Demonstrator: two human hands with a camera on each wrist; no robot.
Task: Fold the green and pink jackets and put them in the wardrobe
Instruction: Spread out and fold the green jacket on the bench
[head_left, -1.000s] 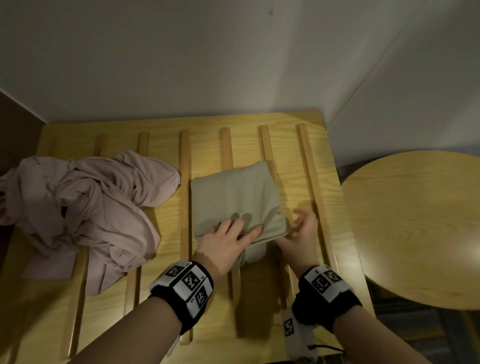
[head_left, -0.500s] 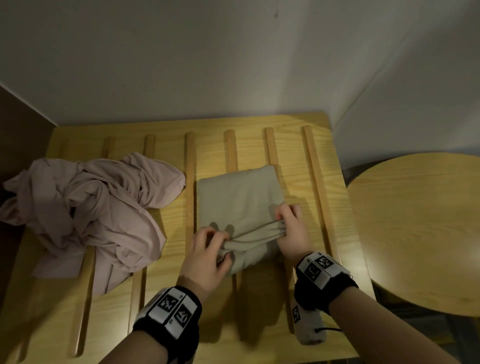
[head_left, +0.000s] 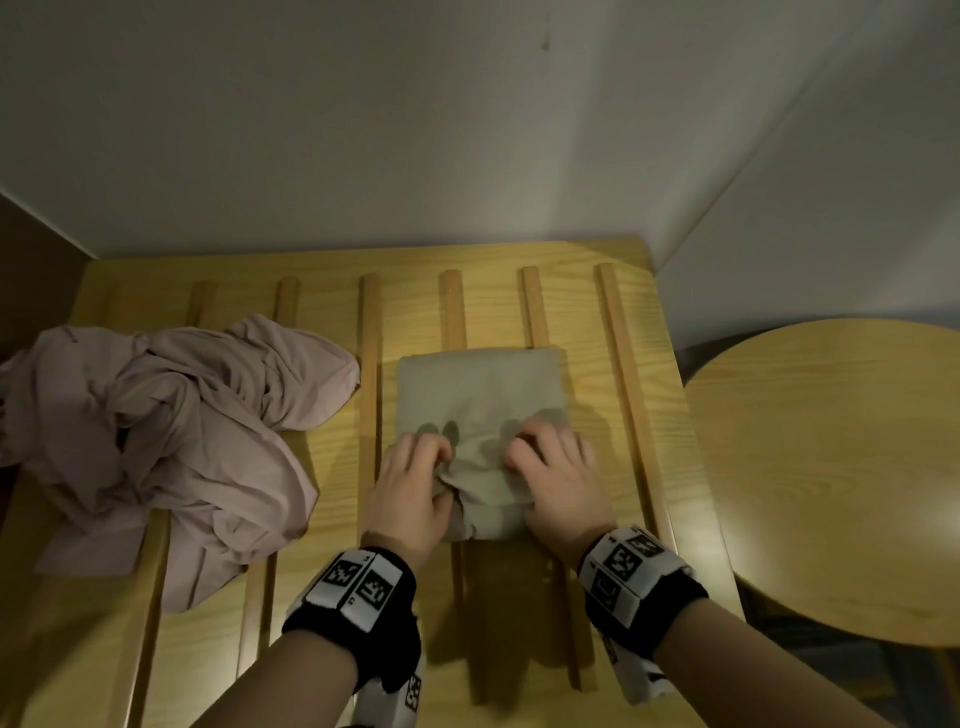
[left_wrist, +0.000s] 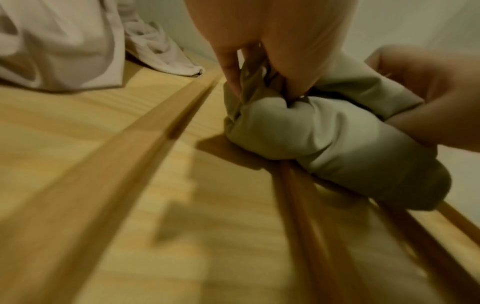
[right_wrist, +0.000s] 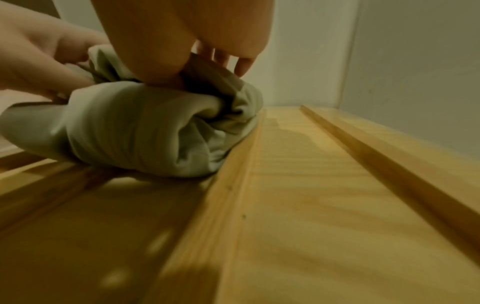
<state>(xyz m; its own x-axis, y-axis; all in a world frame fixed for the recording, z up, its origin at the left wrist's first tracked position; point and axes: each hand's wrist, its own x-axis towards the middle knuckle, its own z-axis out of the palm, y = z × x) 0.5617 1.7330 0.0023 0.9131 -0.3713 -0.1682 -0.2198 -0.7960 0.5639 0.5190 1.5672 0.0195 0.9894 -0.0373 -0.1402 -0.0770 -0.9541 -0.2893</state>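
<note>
Both hands down on green jacket (head_left: 478, 395), folded on slatted wood top (head_left: 587, 312). Left hand (head_left: 410, 493): fingers (left_wrist: 231, 67) curled, pinching bunched near-left edge of the rolled fabric. Right hand (head_left: 561, 483): fingers curled over near-right edge, thumb dug into the fold, gripping it. Flat part of green jacket just beyond fingertips of both hands; rolled part between and under the 2 hands. Pink jacket (head_left: 166, 426) crumpled, unfolded, well left of left fingers, apart from green one. Round table (head_left: 831, 467) right of right hand.
</note>
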